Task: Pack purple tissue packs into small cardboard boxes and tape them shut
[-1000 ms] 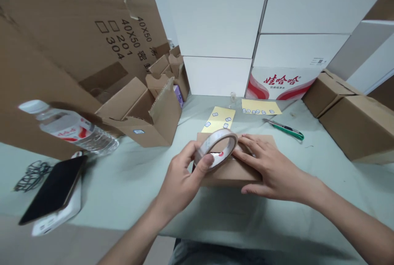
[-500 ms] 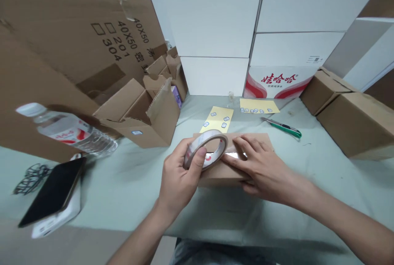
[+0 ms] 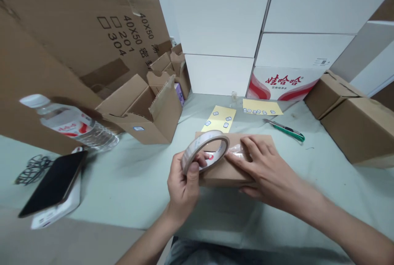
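Head view: left grip [image 3: 183, 187] clenches a roll of clear packing tape [image 3: 205, 140] by its rim, just beside the right grip [image 3: 264, 170], which lies open on a flat cardboard box [image 3: 221, 177] beneath it. Roll looks light, stiff, tacky; hold the outer edge.

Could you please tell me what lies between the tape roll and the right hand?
In the head view, a strip of clear tape runs from the tape roll to the right hand, lying on the cardboard box.
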A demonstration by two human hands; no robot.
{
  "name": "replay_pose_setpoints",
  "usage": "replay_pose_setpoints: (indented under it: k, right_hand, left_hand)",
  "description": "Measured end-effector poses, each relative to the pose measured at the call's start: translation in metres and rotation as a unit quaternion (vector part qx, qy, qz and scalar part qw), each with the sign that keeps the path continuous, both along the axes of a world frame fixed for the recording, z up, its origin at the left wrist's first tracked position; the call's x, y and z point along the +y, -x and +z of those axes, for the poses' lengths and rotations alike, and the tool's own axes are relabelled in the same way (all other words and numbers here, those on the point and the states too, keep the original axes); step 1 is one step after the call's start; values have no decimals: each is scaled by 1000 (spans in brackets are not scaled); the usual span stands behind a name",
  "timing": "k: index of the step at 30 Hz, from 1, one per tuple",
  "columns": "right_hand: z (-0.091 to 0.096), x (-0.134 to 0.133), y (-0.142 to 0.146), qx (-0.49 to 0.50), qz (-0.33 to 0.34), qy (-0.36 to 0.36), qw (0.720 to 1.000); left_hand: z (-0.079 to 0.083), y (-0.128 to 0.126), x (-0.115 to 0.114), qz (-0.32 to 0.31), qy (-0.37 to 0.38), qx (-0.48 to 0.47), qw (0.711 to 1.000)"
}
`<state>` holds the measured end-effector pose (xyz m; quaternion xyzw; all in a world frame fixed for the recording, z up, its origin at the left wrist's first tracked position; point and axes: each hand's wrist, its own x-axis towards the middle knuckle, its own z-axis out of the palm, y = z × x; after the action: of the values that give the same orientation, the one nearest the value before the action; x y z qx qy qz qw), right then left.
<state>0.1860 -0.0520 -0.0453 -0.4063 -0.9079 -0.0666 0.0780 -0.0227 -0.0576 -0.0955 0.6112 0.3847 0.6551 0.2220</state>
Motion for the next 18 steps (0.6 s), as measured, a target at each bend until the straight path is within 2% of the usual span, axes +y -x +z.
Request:
replay_pose_setpoints:
  k: [2,4,6,7,8,10,11,14,16,18]
  right_hand:
    - [3,-4,8,4,1,-5,1000]
    - [7,0,3,34,25,18,999]
    - [7,15,-21,106,33,60,992]
    - [4,26,-38,148,12,80,986]
    - [-1,39,-59,195,-46,86,976]
    - [-21,67,-102,219,-230,45,947]
    - [-34,80,-122,208,-282,43,936]
    - [-80,105,-166,179,-361,35,915]
    - [-106,112,-178,169,-386,30,906]
    - [-121,116,-181,166,-400,24,901]
  left_hand:
    - [-1,-1,0,3,-4,3,1000]
    - [-2,-1,0,0,5,-1,1000]
    - [-4,1,0,-16,12,-17,1000]
    - [-5,2,0,-27,14,-27,999]
    - [-6,3,0,-36,14,-36,999]
    - [-7,3,1,-43,7,-46,998]
    - [-8,2,2,-39,1,-47,998]
    - [-10,-1,6,-19,-28,-46,998]
    - [-11,-3,10,-10,-43,-46,998]
    - [-12,-5,13,-5,-51,-48,998]
